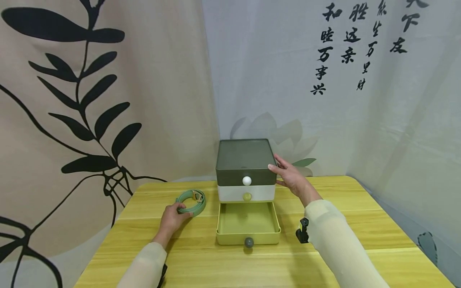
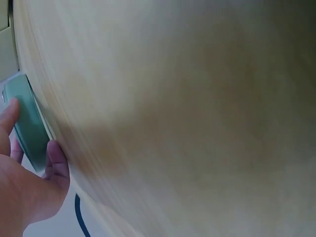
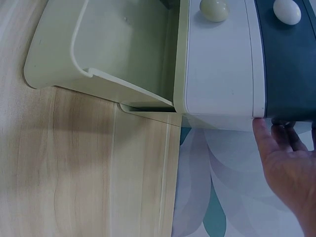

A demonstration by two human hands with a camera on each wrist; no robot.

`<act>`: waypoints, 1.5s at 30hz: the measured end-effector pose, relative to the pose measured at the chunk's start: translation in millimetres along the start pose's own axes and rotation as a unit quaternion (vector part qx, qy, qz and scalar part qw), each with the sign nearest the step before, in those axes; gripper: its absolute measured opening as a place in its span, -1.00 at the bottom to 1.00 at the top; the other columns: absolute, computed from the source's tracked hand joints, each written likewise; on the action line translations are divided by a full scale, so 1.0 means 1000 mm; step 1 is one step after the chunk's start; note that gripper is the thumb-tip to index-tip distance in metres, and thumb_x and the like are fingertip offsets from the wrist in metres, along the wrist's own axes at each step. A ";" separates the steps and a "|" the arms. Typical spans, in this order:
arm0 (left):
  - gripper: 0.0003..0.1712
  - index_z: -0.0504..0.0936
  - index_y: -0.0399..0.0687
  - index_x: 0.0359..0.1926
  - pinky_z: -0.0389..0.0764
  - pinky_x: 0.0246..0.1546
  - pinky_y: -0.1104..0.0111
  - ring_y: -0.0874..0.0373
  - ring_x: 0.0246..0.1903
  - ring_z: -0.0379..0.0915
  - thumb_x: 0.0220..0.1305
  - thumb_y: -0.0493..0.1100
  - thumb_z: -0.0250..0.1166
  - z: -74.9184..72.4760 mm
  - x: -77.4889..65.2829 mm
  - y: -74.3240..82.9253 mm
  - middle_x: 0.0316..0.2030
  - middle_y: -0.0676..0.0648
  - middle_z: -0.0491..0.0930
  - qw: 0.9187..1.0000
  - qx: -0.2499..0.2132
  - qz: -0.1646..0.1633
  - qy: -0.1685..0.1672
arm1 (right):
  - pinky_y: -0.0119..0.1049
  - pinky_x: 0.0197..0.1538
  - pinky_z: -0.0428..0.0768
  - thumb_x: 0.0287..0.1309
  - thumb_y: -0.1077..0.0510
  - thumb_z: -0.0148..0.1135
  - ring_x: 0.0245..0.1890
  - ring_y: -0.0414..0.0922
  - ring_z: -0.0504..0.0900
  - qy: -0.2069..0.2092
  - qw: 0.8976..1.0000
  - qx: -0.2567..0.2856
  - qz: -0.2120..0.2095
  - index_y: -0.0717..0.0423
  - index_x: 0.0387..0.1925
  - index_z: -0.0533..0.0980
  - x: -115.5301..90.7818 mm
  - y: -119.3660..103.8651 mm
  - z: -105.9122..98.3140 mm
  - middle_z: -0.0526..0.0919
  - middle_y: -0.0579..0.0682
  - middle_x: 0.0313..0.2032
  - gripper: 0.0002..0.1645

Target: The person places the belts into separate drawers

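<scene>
My left hand (image 1: 173, 219) grips the near left side of a coiled green belt (image 1: 199, 209) with a gold-coloured buckle. In the left wrist view, the thumb and fingers pinch the belt band (image 2: 28, 121) at the tabletop. To the right stands a small stacked drawer box (image 1: 246, 154), dark green on top, white in the middle. Its yellow-green bottom drawer (image 1: 234, 239) is pulled out with nothing inside. My right hand (image 1: 292, 178) rests against the box's upper right side, fingers mostly straight; some fingertips are hidden behind the box.
The wooden table (image 1: 313, 264) bears the box and belt. Round knobs stick out from the drawers, a grey knob (image 1: 249, 242) on the lowest. Behind the table hangs a printed cloth (image 1: 173, 100) with leaves and writing.
</scene>
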State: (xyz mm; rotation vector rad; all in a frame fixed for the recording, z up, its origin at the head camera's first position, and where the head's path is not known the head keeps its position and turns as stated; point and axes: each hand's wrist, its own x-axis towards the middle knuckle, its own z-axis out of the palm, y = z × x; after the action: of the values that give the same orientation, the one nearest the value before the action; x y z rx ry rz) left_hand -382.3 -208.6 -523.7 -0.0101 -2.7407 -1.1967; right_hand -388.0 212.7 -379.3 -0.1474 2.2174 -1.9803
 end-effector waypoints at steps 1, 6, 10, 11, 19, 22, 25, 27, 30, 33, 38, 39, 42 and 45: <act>-0.63 0.60 -0.30 -0.12 0.48 -0.18 0.16 0.03 -0.30 0.44 0.17 -0.16 0.48 0.000 0.000 0.000 -0.24 -0.17 0.59 1.000 0.003 0.000 0.000 | 0.19 0.38 0.15 0.46 -0.04 0.09 0.53 0.12 -0.17 0.000 1.000 0.000 0.000 -0.23 0.58 -0.18 0.000 0.000 0.000 -0.32 0.11 0.56 -0.11; -0.64 0.59 -0.30 -0.13 0.45 -0.29 0.24 0.05 -0.37 0.40 0.16 -0.16 0.48 -0.003 -0.003 0.003 -0.32 -0.13 0.58 1.000 0.006 0.005 -0.004 | 0.20 0.39 0.13 0.46 -0.03 0.08 0.53 0.12 -0.18 -0.001 1.000 0.003 0.001 -0.24 0.58 -0.18 0.000 0.000 -0.001 -0.33 0.10 0.56 -0.11; -0.64 0.57 -0.30 -0.12 0.39 -0.39 0.29 0.07 -0.43 0.35 0.18 -0.16 0.46 -0.005 -0.004 0.005 -0.39 -0.10 0.53 1.000 -0.001 0.005 -0.013 | 0.20 0.39 0.11 0.46 -0.03 0.08 0.53 0.12 -0.19 -0.002 1.000 0.004 -0.002 -0.23 0.58 -0.19 0.000 0.000 -0.002 -0.34 0.10 0.56 -0.11; -0.64 0.57 -0.29 -0.12 0.39 -0.40 0.29 0.08 -0.44 0.34 0.18 -0.15 0.46 -0.005 -0.004 0.005 -0.40 -0.09 0.52 1.000 -0.001 0.004 -0.015 | 0.21 0.39 0.11 0.46 -0.02 0.08 0.53 0.12 -0.19 -0.003 1.000 0.005 -0.001 -0.22 0.58 -0.19 0.001 0.000 -0.003 -0.34 0.10 0.56 -0.11; -0.69 0.56 -0.24 -0.16 0.38 -0.43 0.32 0.11 -0.48 0.32 0.19 -0.16 0.45 -0.006 -0.012 0.012 -0.46 -0.06 0.48 0.999 -0.024 0.003 -0.023 | 0.18 0.39 0.14 0.45 -0.04 0.09 0.53 0.10 -0.18 -0.003 1.000 0.002 0.000 -0.22 0.58 -0.18 0.002 0.002 -0.003 -0.32 0.10 0.56 -0.10; -0.69 0.56 -0.23 -0.17 0.38 -0.46 0.33 0.12 -0.49 0.32 0.20 -0.16 0.45 -0.005 -0.014 0.012 -0.47 -0.05 0.48 0.999 -0.032 0.004 -0.025 | 0.18 0.39 0.14 0.45 -0.05 0.09 0.53 0.09 -0.18 -0.003 1.000 0.002 0.001 -0.22 0.58 -0.18 0.002 0.002 -0.003 -0.32 0.09 0.56 -0.10; -0.71 0.56 -0.21 -0.17 0.39 -0.47 0.35 0.13 -0.49 0.32 0.21 -0.15 0.44 -0.005 -0.015 0.012 -0.47 -0.05 0.48 0.999 -0.039 0.002 -0.028 | 0.18 0.39 0.14 0.45 -0.05 0.10 0.53 0.10 -0.18 -0.003 1.000 0.002 0.001 -0.21 0.58 -0.18 0.002 0.003 -0.003 -0.32 0.09 0.56 -0.10; -0.71 0.56 -0.20 -0.18 0.38 -0.48 0.35 0.13 -0.50 0.32 0.20 -0.15 0.44 -0.005 -0.016 0.012 -0.48 -0.05 0.48 0.999 -0.043 0.003 -0.030 | 0.18 0.39 0.14 0.45 -0.04 0.10 0.53 0.11 -0.17 -0.003 1.000 0.002 0.001 -0.21 0.58 -0.18 0.002 0.003 -0.003 -0.32 0.09 0.56 -0.10; -0.71 0.55 -0.19 -0.18 0.37 -0.49 0.36 0.14 -0.50 0.32 0.20 -0.15 0.45 -0.007 -0.018 0.014 -0.48 -0.05 0.48 0.998 -0.046 0.002 -0.033 | 0.18 0.39 0.14 0.45 -0.05 0.10 0.53 0.11 -0.17 -0.004 1.000 0.001 0.002 -0.21 0.58 -0.18 0.003 0.003 -0.003 -0.32 0.08 0.56 -0.09; -0.72 0.55 -0.18 -0.18 0.38 -0.50 0.35 0.13 -0.49 0.33 0.20 -0.16 0.45 -0.010 -0.021 0.017 -0.45 -0.05 0.49 0.998 -0.051 -0.002 -0.038 | 0.17 0.39 0.15 0.44 -0.06 0.11 0.53 0.11 -0.17 -0.005 1.000 0.001 0.003 -0.21 0.58 -0.18 0.003 0.003 -0.002 -0.32 0.08 0.56 -0.08; -0.72 0.55 -0.18 -0.17 0.41 -0.49 0.32 0.12 -0.46 0.36 0.22 -0.14 0.44 -0.015 -0.026 0.021 -0.40 -0.06 0.52 0.997 -0.058 -0.003 -0.041 | 0.17 0.40 0.14 0.44 -0.06 0.12 0.53 0.11 -0.18 -0.003 1.000 -0.001 0.003 -0.21 0.58 -0.18 0.002 0.003 -0.002 -0.32 0.09 0.56 -0.08; -0.72 0.55 -0.17 -0.17 0.41 -0.48 0.32 0.12 -0.46 0.36 0.22 -0.14 0.44 -0.017 -0.027 0.022 -0.40 -0.06 0.52 0.997 -0.058 -0.002 -0.041 | 0.17 0.40 0.13 0.44 -0.06 0.11 0.53 0.12 -0.18 -0.004 1.000 -0.001 0.003 -0.21 0.58 -0.18 0.002 0.002 -0.002 -0.33 0.09 0.56 -0.08; -0.71 0.56 -0.16 -0.18 0.43 -0.47 0.32 0.12 -0.44 0.38 0.22 -0.12 0.44 -0.021 -0.031 0.025 -0.38 -0.06 0.54 0.997 -0.058 0.000 -0.043 | 0.18 0.40 0.13 0.45 -0.06 0.10 0.53 0.12 -0.19 -0.006 1.000 -0.003 0.002 -0.22 0.58 -0.19 0.002 0.002 -0.003 -0.33 0.09 0.56 -0.09; -0.70 0.56 -0.15 -0.17 0.46 -0.45 0.31 0.12 -0.42 0.41 0.22 -0.10 0.45 -0.025 -0.036 0.030 -0.37 -0.07 0.55 0.997 -0.060 0.002 -0.047 | 0.19 0.40 0.11 0.46 -0.05 0.08 0.53 0.12 -0.20 -0.008 1.000 -0.004 0.002 -0.22 0.58 -0.20 0.001 0.001 -0.003 -0.35 0.10 0.56 -0.10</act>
State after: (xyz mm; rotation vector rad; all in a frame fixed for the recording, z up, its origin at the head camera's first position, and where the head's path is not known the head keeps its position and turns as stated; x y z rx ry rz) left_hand -341.6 -204.3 -489.7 -0.0878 -2.7417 -1.3913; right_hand -389.6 215.3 -380.2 -0.1591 2.2135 -1.9609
